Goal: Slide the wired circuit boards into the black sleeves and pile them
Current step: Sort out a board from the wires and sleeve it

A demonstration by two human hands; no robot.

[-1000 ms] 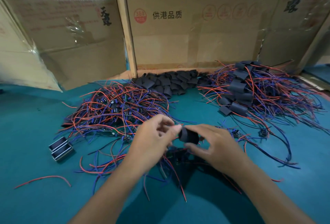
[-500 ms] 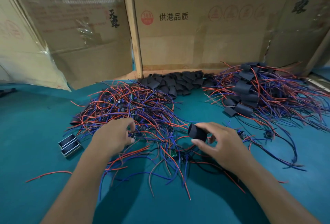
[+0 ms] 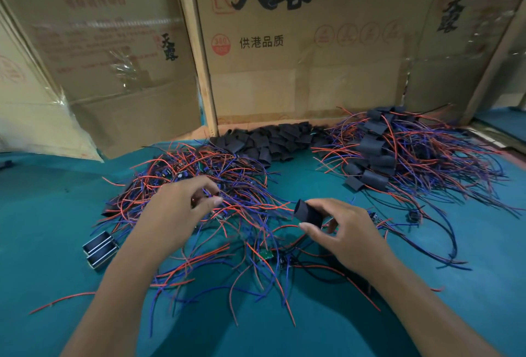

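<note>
A tangle of wired circuit boards (image 3: 227, 174) with red and blue leads lies on the teal table. My left hand (image 3: 176, 214) hovers over its near side, thumb and fingers pinching a small board among the wires. An open-ended black sleeve (image 3: 307, 213) is held just above the table between the thumb and fingers of my right hand (image 3: 347, 231). Empty black sleeves (image 3: 273, 140) are heaped at the back centre. Sleeved boards (image 3: 375, 151) lie piled at the back right, wires splaying out. A bare green board (image 3: 266, 254) lies between my hands.
Two small metal housings (image 3: 99, 248) sit at the left of the tangle. A loose red wire (image 3: 62, 299) lies near the front left. Cardboard boxes (image 3: 284, 43) wall off the back of the teal table (image 3: 469, 285).
My left hand left the sleeve, reached left into the tangle and now pinches a board there. My right hand keeps the sleeve in nearly the same place.
</note>
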